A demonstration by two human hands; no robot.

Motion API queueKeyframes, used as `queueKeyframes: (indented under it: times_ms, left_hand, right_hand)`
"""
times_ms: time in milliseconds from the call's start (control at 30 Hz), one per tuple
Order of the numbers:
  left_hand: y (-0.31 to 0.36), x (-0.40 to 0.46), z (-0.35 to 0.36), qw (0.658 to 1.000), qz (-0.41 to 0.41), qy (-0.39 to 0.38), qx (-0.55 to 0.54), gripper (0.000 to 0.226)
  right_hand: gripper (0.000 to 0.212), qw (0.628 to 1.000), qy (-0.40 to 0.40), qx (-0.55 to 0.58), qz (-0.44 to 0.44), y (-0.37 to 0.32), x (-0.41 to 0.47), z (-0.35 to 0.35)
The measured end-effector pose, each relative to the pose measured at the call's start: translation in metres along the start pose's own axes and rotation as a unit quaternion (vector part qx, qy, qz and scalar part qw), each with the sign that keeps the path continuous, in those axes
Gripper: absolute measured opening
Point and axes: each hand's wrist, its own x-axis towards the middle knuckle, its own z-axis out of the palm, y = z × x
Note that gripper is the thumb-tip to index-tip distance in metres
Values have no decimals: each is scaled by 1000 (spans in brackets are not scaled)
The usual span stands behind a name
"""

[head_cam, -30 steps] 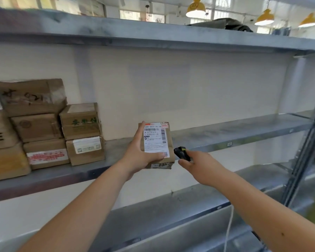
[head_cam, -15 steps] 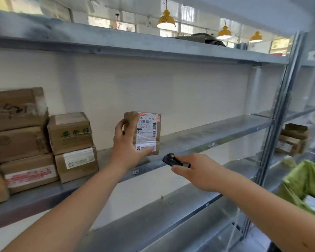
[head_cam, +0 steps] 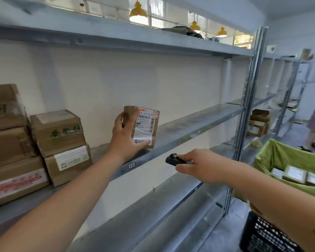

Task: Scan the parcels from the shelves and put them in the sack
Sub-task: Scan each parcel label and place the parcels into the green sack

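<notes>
Now the left hand [head_cam: 125,138] has lifted the small box [head_cam: 144,127] higher, fingers gripping it. Right hand [head_cam: 202,165] pinches the black scanner [head_cam: 173,159] below. Nearby, the green sack [head_cam: 280,157] holds boxes.

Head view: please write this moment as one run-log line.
left hand: holds parcel | right hand: holds scanner | green sack: parcels inside

Both arms outstretched; left grip [head_cam: 126,137] clasping, right grip [head_cam: 198,165] pinching.
</notes>
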Motion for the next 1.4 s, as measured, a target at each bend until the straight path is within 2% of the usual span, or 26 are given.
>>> queueKeyframes:
  times_ms: [133, 267, 400, 500, 767, 900, 1100, 1400]
  left_hand:
    - [1, -1, 1, 1000, 16, -5, -14, 119]
    - [16, -7, 12, 997, 20, -21, -78, 122]
    - [48, -19, 38, 987, 17, -66, -145, 123]
    - [70, -28, 63, 974, 7, -108, -200, 123]
    - [135, -82, 178, 929, 20, -241, -281, 123]
    - [161, -120, 246, 908, 33, -300, -289, 121]
    - [205, -144, 339, 874, 4, -364, -322, 121]
    - [256, -138, 439, 859, -74, -388, -326, 117]
  right_hand:
    - [48, 1000, 10, 14, 19, 1, -8, 5]
    - [48, 996, 55, 56, 48, 12, -20, 14]
    - [33, 986, 96, 100, 91, 36, -40, 23]
    - [33, 978, 126, 105, 129, 59, -61, 32]
    - [47, 930, 167, 166, 281, 156, -139, 77]
    - [65, 907, 164, 150, 356, 211, -171, 96]
    - [68, 887, 160, 151, 406, 298, -198, 112]
    - [62, 862, 147, 213, 436, 412, -197, 116]
